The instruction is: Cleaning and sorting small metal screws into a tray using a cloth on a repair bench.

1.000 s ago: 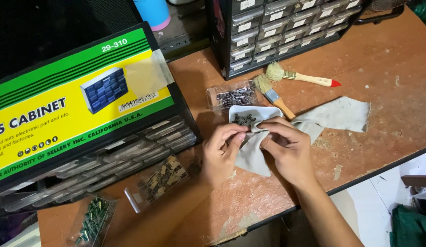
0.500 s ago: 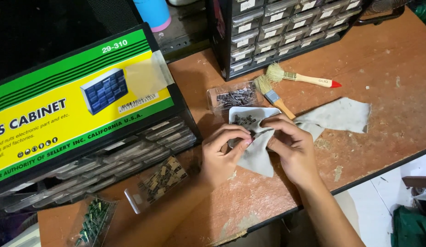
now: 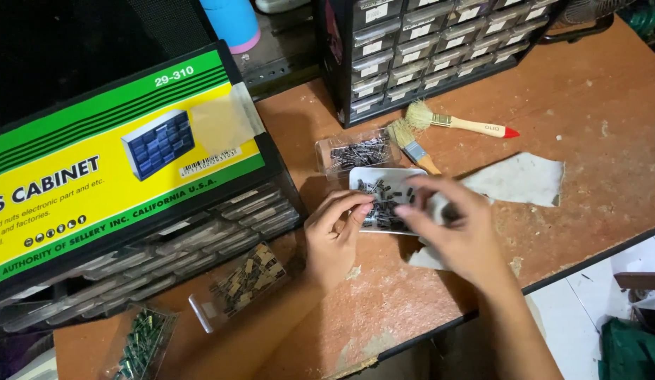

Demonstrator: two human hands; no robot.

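Note:
A small white tray [image 3: 392,174] with several small dark components [image 3: 381,191] lies on the brown table, just below a clear drawer of similar parts [image 3: 355,152]. My left hand [image 3: 333,236] pinches the tray's left edge between thumb and forefinger. Blurred by motion, my right hand [image 3: 455,233] hovers over the tray's right side with its fingers spread and nothing seen in them. A grey-white cloth [image 3: 519,180] lies under and to the right of that hand.
Two paint brushes [image 3: 469,126] [image 3: 412,145] lie behind the tray. A dark drawer cabinet [image 3: 426,49] stands at the back. A large cabinet with a green and yellow label [image 3: 116,183] fills the left. Drawers of tan parts [image 3: 246,280] and green parts [image 3: 141,343] sit near the table's front edge [image 3: 595,259].
Both hands were bunched on the cloth in front of the tray. My right hand has let go of it and swung up over the tray; my left hand has shifted to the tray's left edge.

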